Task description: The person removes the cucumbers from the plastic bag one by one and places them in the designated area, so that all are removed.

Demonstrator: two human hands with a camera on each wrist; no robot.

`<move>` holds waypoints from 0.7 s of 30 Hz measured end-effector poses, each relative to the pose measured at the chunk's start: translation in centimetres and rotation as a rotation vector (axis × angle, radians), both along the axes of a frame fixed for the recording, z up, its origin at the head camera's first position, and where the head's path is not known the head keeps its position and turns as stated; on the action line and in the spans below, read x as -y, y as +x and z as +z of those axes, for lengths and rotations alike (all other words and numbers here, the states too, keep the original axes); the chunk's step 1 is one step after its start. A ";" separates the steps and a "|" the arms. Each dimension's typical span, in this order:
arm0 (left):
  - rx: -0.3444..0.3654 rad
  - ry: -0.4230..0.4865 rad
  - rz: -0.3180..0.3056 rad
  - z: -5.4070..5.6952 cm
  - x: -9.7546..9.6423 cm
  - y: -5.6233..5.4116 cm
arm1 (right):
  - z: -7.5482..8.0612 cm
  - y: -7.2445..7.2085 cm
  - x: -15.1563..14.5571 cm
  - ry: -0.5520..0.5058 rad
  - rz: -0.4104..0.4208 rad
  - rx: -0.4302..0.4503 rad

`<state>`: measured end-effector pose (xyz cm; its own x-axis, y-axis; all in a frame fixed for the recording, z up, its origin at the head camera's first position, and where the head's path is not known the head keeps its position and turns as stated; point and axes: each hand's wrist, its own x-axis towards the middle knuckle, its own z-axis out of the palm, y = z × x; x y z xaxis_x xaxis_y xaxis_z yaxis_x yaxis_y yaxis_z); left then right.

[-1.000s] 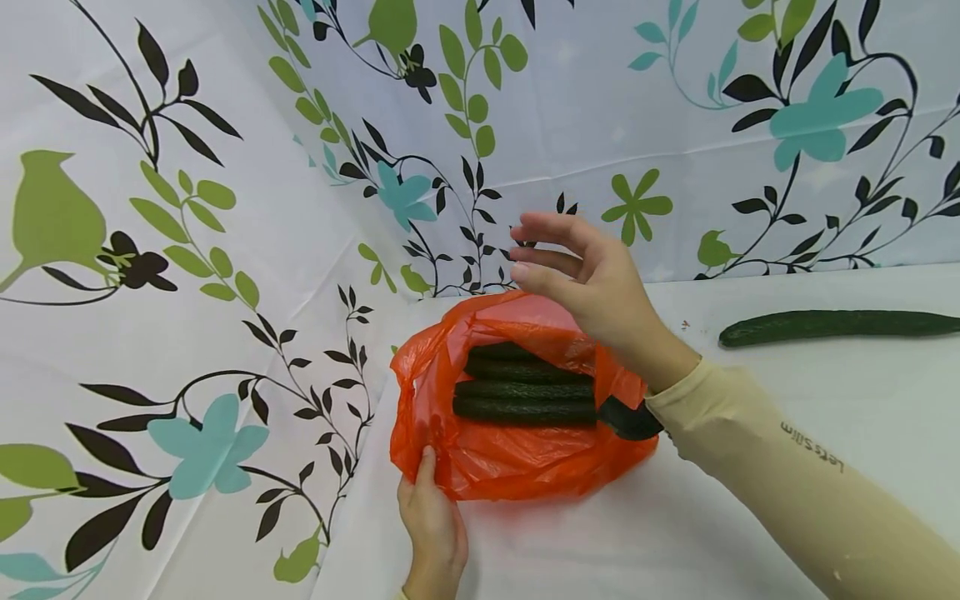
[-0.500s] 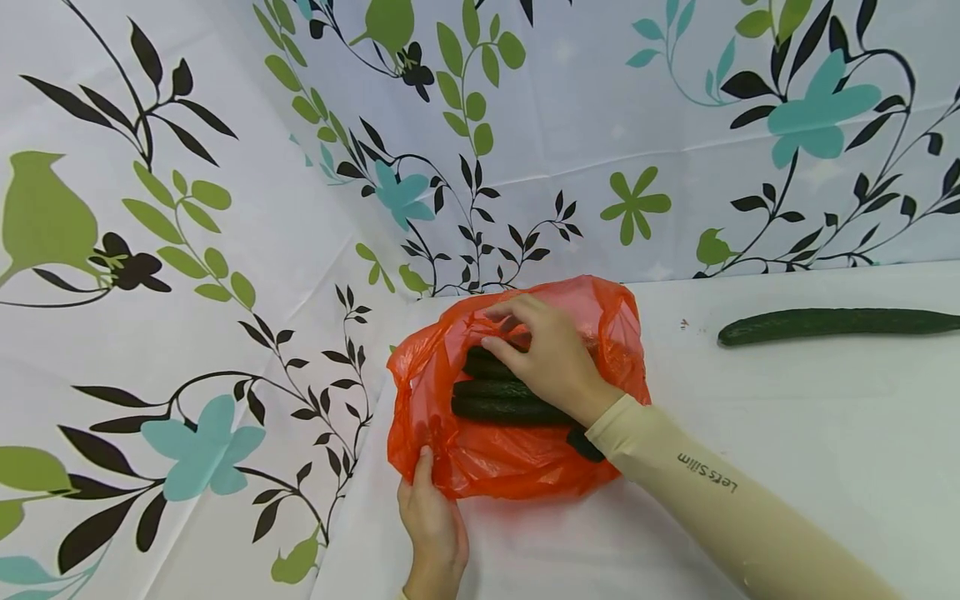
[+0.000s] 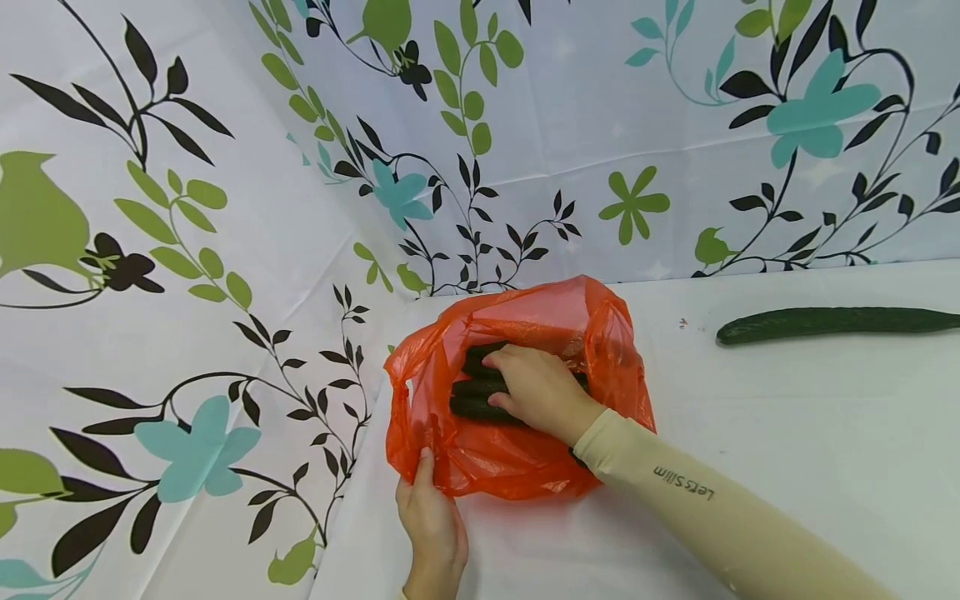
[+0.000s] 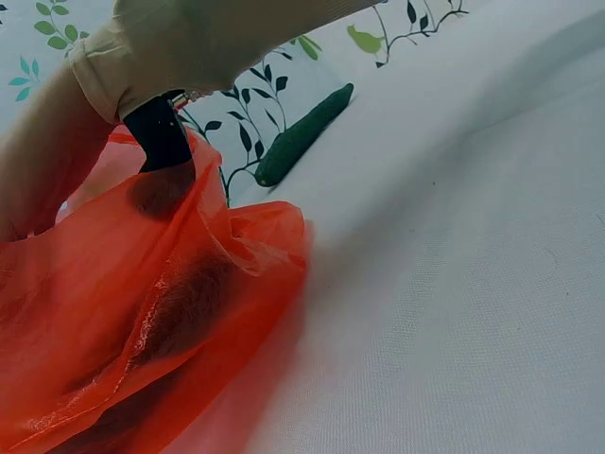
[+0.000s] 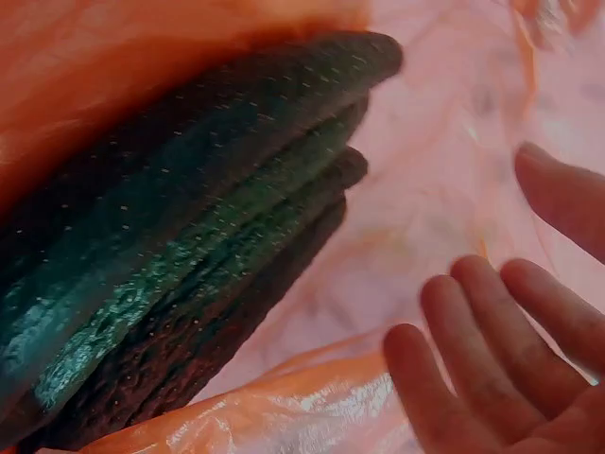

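Note:
An orange-red plastic bag stands with its mouth open and several dark green cucumbers lying side by side in it. My left hand grips the bag's near left side, thumb on the plastic, the other fingers hidden behind it. Inside the mouth, my right hand is over the cucumbers, thumb and fingers spread apart. The right wrist view shows that same hand with its fingers apart from the cucumbers and nothing between them. In the left wrist view the bag hides the cucumbers' outlines.
A single long cucumber lies on the white table to the right of the bag. Behind and to the left hangs a cloth printed with leaves, birds and flowers. A black wrist camera sits under my right sleeve.
My right hand has come down and left from above the bag into its mouth, over the cucumbers. The bag's right side shows more now. My left hand keeps its grip.

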<state>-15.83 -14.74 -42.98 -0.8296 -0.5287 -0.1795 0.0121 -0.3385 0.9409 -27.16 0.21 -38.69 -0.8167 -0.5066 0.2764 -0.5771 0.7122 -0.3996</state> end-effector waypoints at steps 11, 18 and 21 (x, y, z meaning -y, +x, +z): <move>-0.019 -0.006 0.014 0.2 -0.5 0.1 | -2.8 0.3 0.6 0.172 0.015 -0.041; -0.009 -0.010 0.010 0.2 -0.7 0.1 | -3.6 0.3 0.5 0.173 0.015 -0.097; 0.005 -0.007 0.014 0.3 -0.7 0.1 | -3.7 0.4 0.6 0.192 0.007 -0.099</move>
